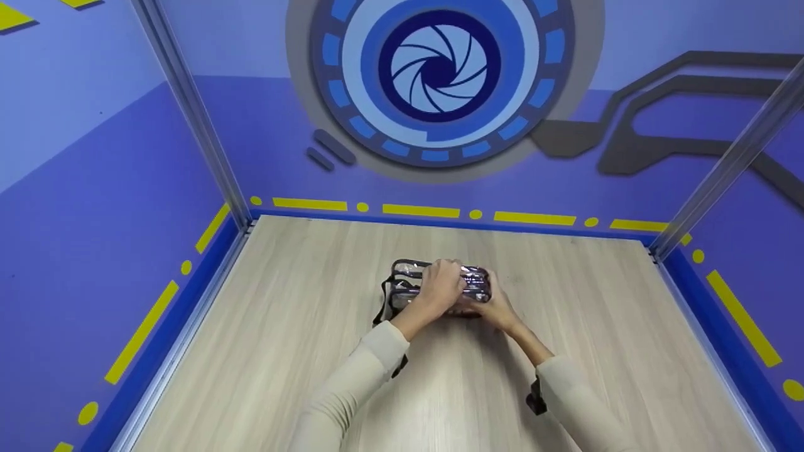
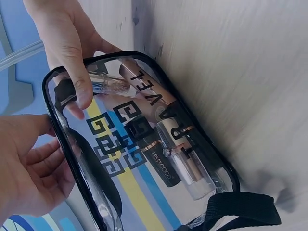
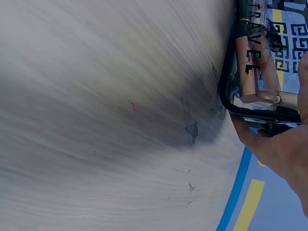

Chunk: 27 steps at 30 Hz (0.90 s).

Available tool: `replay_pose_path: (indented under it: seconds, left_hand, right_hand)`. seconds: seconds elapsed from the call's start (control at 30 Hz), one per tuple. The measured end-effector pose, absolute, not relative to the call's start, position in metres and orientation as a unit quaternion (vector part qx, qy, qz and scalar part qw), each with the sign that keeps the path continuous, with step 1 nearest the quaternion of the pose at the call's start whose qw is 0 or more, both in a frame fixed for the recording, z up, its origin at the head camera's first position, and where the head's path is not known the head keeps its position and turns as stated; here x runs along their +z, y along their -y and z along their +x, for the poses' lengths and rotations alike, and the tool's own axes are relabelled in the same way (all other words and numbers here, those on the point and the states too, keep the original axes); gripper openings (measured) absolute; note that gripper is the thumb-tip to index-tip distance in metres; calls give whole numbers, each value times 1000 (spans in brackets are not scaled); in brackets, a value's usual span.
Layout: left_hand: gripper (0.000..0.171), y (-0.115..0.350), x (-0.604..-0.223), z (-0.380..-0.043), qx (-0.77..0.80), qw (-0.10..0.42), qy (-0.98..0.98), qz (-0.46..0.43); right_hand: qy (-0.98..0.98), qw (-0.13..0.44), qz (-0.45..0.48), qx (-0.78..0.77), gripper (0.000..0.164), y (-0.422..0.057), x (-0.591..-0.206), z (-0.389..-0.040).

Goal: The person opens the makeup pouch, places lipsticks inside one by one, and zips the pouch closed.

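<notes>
A clear cosmetic bag (image 1: 405, 301) with black piping stands on the table, a black strap at its left end. Black "TRAVEL" lettering and a key-pattern print mark its side, and several makeup tubes (image 2: 154, 149) show through it. At its top edge, my left hand (image 1: 440, 285) pinches the bag with curled fingers (image 2: 45, 168); the fingertips are partly hidden behind the edge. My right hand (image 1: 500, 307) grips the bag's right end, its thumb (image 2: 79, 86) over the clear side. Copper-coloured tubes (image 3: 249, 72) lie near that end in the right wrist view.
The pale wood-grain table (image 1: 301, 351) is bounded by blue printed walls (image 1: 251, 138) at the back and both sides. Metal posts (image 1: 195, 119) rise at the back corners. Small dark scuffs (image 3: 194, 132) mark the table near the bag.
</notes>
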<state>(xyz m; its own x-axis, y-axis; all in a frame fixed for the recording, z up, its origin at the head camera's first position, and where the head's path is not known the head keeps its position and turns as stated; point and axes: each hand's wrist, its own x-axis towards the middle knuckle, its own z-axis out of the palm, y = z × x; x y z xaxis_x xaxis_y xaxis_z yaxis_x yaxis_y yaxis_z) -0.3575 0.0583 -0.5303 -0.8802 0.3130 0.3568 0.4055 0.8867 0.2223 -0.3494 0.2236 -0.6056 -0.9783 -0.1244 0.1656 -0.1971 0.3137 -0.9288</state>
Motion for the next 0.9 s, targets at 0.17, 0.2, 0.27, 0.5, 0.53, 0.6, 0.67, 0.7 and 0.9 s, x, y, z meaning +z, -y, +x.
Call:
replay_pose_path:
  seconds: [0.17,0.2,0.27,0.5,0.53,0.6,0.67,0.7,0.9]
  left_hand:
    - [21,-53,-533,-358,-146,156,964,-158]
    - [22,-51,-534,-357,-150,155,964,-155]
    - [22,-47,-534,-356,-166,156,961,-155]
    - [19,-29,-532,-354,-234,147,949,-150]
    - [19,-25,-532,-355,-242,145,948,-146]
    - [20,-18,-532,-356,-254,141,947,-136]
    - [23,-11,-532,-357,-260,145,946,-126]
    - [25,-6,-532,-358,-262,144,947,-120]
    - [35,21,-525,-360,-295,100,945,-95]
  right_hand:
    - [819,44,102,562,72,-226,-607,-350]
    - [821,46,102,560,73,-226,-607,-350]
    - [826,49,109,551,72,-227,-608,-351]
    - [826,35,118,551,70,-228,-610,-351]
    - [826,34,117,551,68,-228,-610,-352]
    - [825,31,115,553,67,-229,-610,-352]
    - [828,28,113,548,67,-229,-610,-352]
    - [830,27,112,546,68,-230,-610,-351]
    - [837,29,117,533,70,-231,-609,-350]
